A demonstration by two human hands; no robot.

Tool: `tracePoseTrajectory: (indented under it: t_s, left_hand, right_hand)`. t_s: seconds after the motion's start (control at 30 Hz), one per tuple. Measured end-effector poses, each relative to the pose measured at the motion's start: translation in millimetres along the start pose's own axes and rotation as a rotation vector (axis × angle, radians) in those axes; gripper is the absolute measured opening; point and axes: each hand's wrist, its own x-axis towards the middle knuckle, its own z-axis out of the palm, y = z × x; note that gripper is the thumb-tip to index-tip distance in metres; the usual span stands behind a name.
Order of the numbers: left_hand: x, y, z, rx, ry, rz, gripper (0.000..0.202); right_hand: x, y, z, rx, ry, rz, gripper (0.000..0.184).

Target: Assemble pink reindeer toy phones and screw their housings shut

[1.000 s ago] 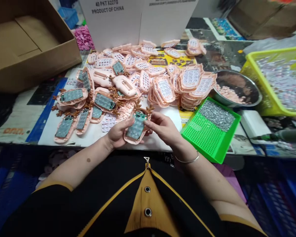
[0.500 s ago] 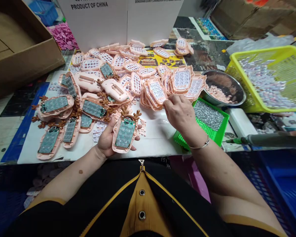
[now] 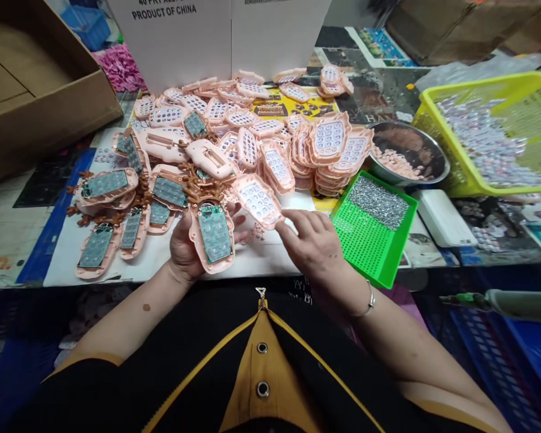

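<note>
My left hand (image 3: 183,243) cradles a pink reindeer toy phone shell (image 3: 213,236) with brown antlers, its green keypad board facing up. My right hand (image 3: 313,243) pinches a pink back cover with white buttons (image 3: 258,201) by its lower edge, just right of the shell. Behind them a leaning stack of the same pink covers (image 3: 329,153) stands, and more covers lie scattered toward the back. Several shells with boards fitted (image 3: 106,186) lie at the left.
A green tray of small screws (image 3: 373,225) sits right of my right hand, with a metal bowl (image 3: 410,153) and a yellow basket (image 3: 500,138) beyond. A brown carton (image 3: 36,90) is at the far left, a white carton (image 3: 216,36) at the back. An electric screwdriver (image 3: 505,299) lies at the right.
My right hand reached to the stack of covers, took one and brought it back beside the shell. My left hand kept hold of the shell, shifting slightly left.
</note>
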Motion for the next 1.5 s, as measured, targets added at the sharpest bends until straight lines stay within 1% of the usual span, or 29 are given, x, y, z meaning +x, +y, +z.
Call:
tracePoseTrajectory:
  t_s: [0.07, 0.13, 0.2, 0.23, 0.27, 0.3, 0.33, 0.37, 0.4, 0.43, 0.47, 0.5, 0.57, 0.63, 0.7, 0.8, 0.87, 0.97, 1.03, 1.13, 1.2, 1.27, 1.33, 1.4, 1.5]
  left_hand:
    - [-1.5, -2.3, 4.4, -0.01, 0.05, 0.045, 0.065]
    - [-3.3, -3.8, 7.7, -0.003, 0.081, 0.062, 0.063]
    - [-5.0, -3.5, 9.1, 0.014, 0.099, 0.067, 0.064]
    - [-5.8, -2.8, 9.2, 0.023, 0.099, 0.066, 0.064]
    - [-6.5, -2.0, 8.9, 0.033, 0.096, 0.064, 0.063]
    - [-7.2, -1.3, 8.6, 0.041, 0.091, 0.064, 0.062]
    - [-7.6, -0.9, 8.4, 0.05, 0.082, 0.062, 0.061]
    - [-7.9, -1.0, 8.5, 0.058, 0.071, 0.059, 0.06]
    - [-8.1, -1.6, 8.9, 0.068, 0.059, 0.054, 0.06]
    - [-8.1, -2.7, 9.8, 0.079, 0.048, 0.043, 0.062]
    - [-8.1, -4.1, 10.9, 0.093, 0.037, 0.027, 0.066]
    - [-8.0, -5.7, 12.2, 0.109, 0.027, 0.002, 0.07]
    - [-7.8, -8.7, 14.3, 0.143, 0.001, -0.067, 0.081]
    - [-7.6, -10.8, 14.8, 0.171, -0.031, -0.135, 0.087]
    - [-7.2, -12.1, 13.8, 0.188, -0.051, -0.163, 0.087]
    - [-6.3, -12.8, 11.3, 0.199, -0.043, -0.149, 0.077]
    - [-5.5, -11.5, 10.3, 0.198, -0.033, -0.151, 0.069]
    - [-3.9, -5.4, 10.6, 0.211, -0.001, -0.118, 0.067]
    - [-2.4, -0.2, 12.4, 0.262, 0.053, -0.102, 0.065]
    - [0.5, 4.4, 17.8, 0.44, 0.126, -0.095, 0.056]
    - [2.6, 3.8, 22.4, 0.575, 0.11, -0.055, 0.051]
    - [4.7, 1.0, 26.2, 0.661, 0.076, -0.006, 0.047]
    - [6.6, -2.7, 28.6, 0.69, 0.066, 0.039, 0.044]
    - [8.2, -6.4, 29.7, 0.696, 0.078, 0.071, 0.046]
    - [9.7, -10.8, 31.8, 0.713, 0.106, 0.056, 0.051]
  right_hand:
    - [-4.4, -13.2, -3.8, 0.027, -0.007, -0.056, 0.014]
    - [-9.5, -22.3, -4.1, 0.074, 0.01, -0.085, 0.015]
    - [-15.2, -27.5, -2.0, 0.175, 0.058, -0.067, 0.014]
    - [-18.0, -28.9, -0.3, 0.283, 0.086, -0.021, 0.012]
    - [-20.6, -29.8, 1.6, 0.441, 0.112, 0.064, 0.014]
    - [-22.6, -30.5, 3.8, 0.644, 0.131, 0.196, 0.022]
    - [-24.0, -31.2, 6.2, 0.884, 0.137, 0.374, 0.029]
    - [-24.8, -32.3, 8.9, 1.147, 0.114, 0.58, 0.036]
    - [-24.9, -33.9, 11.8, 1.414, 0.052, 0.786, 0.043]
    - [-24.5, -36.3, 14.9, 1.666, -0.04, 0.965, 0.05]
    - [-23.9, -39.3, 18.0, 1.894, -0.146, 1.088, 0.058]
    - [-23.3, -42.9, 21.1, 2.09, -0.259, 1.152, 0.067]
    - [-22.7, -50.7, 26.1, 2.365, -0.434, 1.154, 0.077]
    - [-23.3, -57.7, 29.3, 2.513, -0.504, 1.136, 0.078]
    - [-24.2, -62.7, 31.1, 2.584, -0.501, 1.164, 0.075]
    - [-24.8, -66.1, 32.6, 2.568, -0.387, 1.231, 0.071]
    - [-24.3, -66.2, 33.0, 2.524, -0.304, 1.252, 0.073]
    - [-23.2, -64.9, 32.0, 2.5, -0.229, 1.267, 0.08]
    - [-22.4, -64.5, 31.0, 2.502, -0.215, 1.284, 0.081]
    - [-20.0, -66.2, 31.0, 2.476, -0.224, 1.329, 0.073]
    - [-16.7, -68.1, 31.8, 2.442, -0.242, 1.345, 0.066]
    - [-12.2, -69.7, 32.0, 2.423, -0.247, 1.329, 0.059]
    - [-7.6, -70.7, 31.6, 2.416, -0.23, 1.3, 0.055]
    - [-4.1, -71.5, 31.1, 2.413, -0.21, 1.279, 0.054]
    - [-2.0, -73.4, 31.8, 2.397, -0.187, 1.252, 0.055]
